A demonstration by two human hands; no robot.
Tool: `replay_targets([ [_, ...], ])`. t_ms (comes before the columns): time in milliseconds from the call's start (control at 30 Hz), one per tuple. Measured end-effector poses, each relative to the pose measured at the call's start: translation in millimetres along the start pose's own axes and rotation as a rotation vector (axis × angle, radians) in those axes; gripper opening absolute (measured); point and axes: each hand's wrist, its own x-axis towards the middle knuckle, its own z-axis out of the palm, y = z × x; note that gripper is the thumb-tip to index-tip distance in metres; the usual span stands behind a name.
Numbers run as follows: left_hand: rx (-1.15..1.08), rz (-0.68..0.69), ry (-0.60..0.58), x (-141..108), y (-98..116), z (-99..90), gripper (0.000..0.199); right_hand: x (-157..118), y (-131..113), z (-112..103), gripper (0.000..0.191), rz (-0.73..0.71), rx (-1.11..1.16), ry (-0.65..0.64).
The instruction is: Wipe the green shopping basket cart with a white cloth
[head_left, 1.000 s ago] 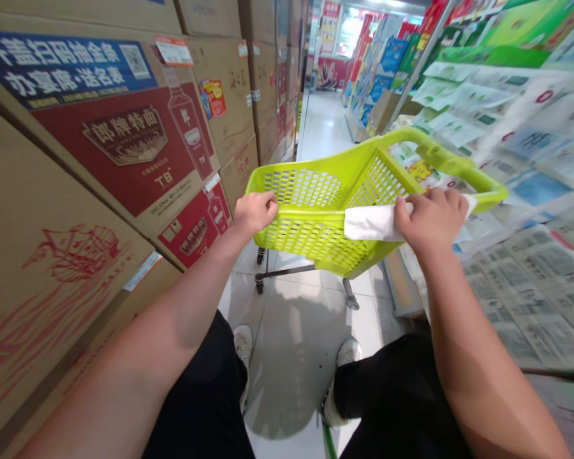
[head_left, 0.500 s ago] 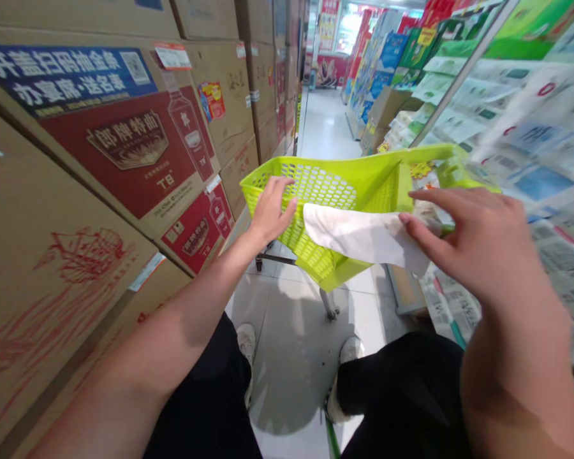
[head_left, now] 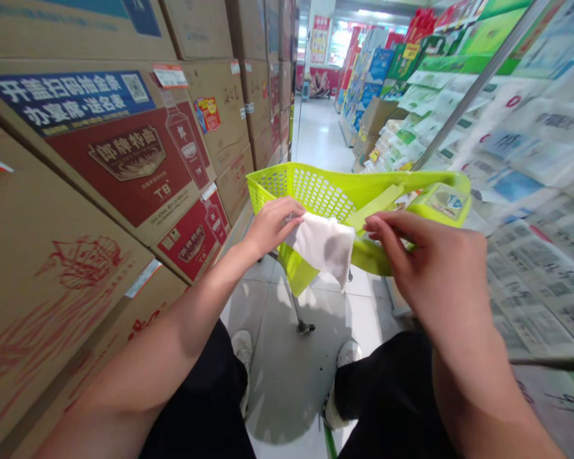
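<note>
A white cloth hangs over the near edge of a lime-green plastic shopping cart. My left hand is closed on the cloth's left end, thumb against fingers. My right hand is just right of the cloth's other end, with thumb and index finger pressed together in a pinch. Whether anything thin is between those fingertips cannot be made out. Behind my right hand, a green flap lies slanted in the cart, beside a clear-covered panel on the handle end.
Stacked cardboard cartons line the left side closely. On the right, shelves hold plastic-wrapped packs behind a metal post. A tiled aisle runs ahead past an opened carton. My shoes stand behind the cart's wheel.
My left hand has taken hold of the cloth. The cloth has shifted left and bunched shorter. My right hand has moved left and closed from spread fingers into a pinch, and the green flap has tilted.
</note>
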Motion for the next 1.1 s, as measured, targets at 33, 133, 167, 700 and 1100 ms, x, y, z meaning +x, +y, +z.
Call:
replay_targets([
  [33,0.015,0.014,0.006,-0.2,-0.2,-3.0,0.028,1.0,-0.1,-2.4,0.042,0.024,0.016,0.009],
  [133,0.001,0.059,0.000,-0.5,0.7,-12.0,0.024,4.8,-1.8,-6.3,0.047,0.065,0.014,-0.097],
  [167,-0.022,0.067,0.001,-0.4,0.9,-14.6,0.024,6.3,-3.6,-6.4,0.050,0.060,0.007,-0.158],
  [700,-0.148,-0.092,-0.054,1.8,-1.4,-33.4,0.034,18.7,-36.2,4.8,0.020,0.013,0.053,-0.292],
  [1100,-0.062,-0.042,0.046,15.2,107.7,-35.4,0.038,37.2,27.0,-37.9,0.018,0.144,0.282,0.297],
])
